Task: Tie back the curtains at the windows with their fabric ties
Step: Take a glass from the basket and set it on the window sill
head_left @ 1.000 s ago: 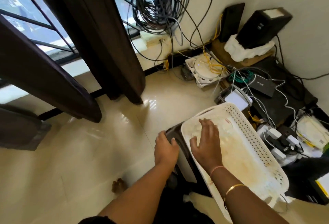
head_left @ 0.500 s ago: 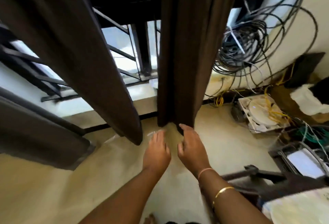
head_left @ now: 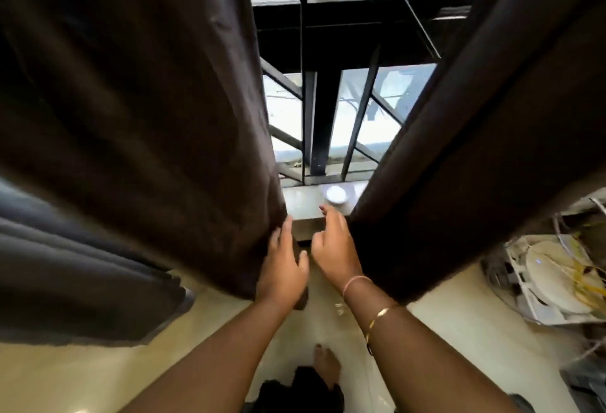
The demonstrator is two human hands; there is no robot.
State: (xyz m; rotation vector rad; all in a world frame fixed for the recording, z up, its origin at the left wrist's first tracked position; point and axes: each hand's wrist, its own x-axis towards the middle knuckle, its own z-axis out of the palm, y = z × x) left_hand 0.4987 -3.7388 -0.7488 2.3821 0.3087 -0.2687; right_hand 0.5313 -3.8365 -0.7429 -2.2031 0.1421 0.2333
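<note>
At the lower left a grey curtain (head_left: 75, 275) hangs near the floor (head_left: 98, 380). The left brown curtain (head_left: 137, 101) fills the upper left, and the left hand (head_left: 283, 268) lies with straight fingers against its inner edge. In the middle is the window grille (head_left: 323, 117) above the sill (head_left: 301, 199). The right hand (head_left: 334, 248), relaxed and holding nothing, is just beside the right brown curtain (head_left: 475, 166).

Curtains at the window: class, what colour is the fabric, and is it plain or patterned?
Plain dark brown curtains, no pattern; the head view shows it.
</note>
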